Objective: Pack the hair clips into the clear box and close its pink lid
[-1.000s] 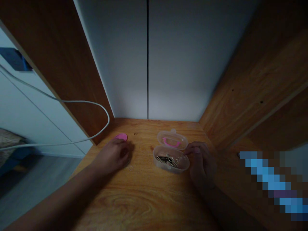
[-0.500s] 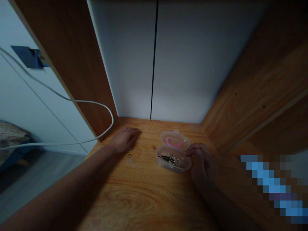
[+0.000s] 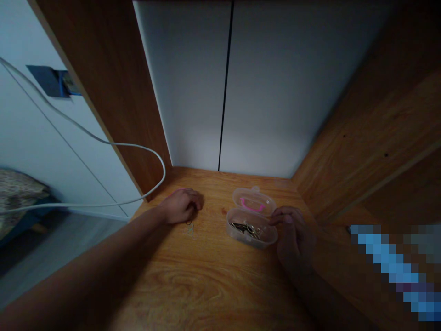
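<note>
Left grip (image 3: 182, 206) curled, couldn't tell if holding; loose rings (image 3: 190, 229) lay just beside it, unboxed. Right grip (image 3: 294, 232) touched open plastic box (image 3: 257, 243), closure unclear; metal clips (image 3: 246, 227) inside.

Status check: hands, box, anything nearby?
Left hand curled by small rings, grip unclear. Right hand at right end of box. Lid open, metallic pieces inside. White cable looping at left.
</note>
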A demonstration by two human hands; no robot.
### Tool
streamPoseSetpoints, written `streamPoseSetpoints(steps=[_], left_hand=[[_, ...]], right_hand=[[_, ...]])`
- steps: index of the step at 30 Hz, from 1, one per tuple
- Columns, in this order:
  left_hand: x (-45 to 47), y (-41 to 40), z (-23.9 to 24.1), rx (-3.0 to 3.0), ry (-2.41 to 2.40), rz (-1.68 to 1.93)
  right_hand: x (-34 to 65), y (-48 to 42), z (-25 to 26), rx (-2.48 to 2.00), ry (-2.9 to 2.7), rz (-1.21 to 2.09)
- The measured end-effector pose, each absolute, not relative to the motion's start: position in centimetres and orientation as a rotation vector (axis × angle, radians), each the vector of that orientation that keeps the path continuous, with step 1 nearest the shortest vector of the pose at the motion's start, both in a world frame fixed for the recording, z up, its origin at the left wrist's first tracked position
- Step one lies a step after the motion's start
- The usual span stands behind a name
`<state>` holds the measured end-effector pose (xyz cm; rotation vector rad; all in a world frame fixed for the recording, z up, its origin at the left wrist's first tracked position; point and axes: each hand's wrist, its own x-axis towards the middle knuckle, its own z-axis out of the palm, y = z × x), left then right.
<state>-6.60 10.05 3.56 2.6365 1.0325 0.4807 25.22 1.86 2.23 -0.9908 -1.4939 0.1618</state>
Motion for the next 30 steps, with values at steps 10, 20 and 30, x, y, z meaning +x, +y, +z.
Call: streamPoseSetpoints(steps=[10,20,30], left_hand=[[-7.0,4.0,4.4,2.578,0.910,0.491],[-5.8,2.1,2.2,2.658,1.348,0.598],[-7.5,3.0,2.1,2.757,1.320,0.525]], right_hand=[[25.3,1.8,2.1,-1.013,-1.515,0.165],[25.1,1.7,2.1,-1.030,-1.506,0.169],[24.5,2.2,1.8,-1.197,-1.364,0.114]])
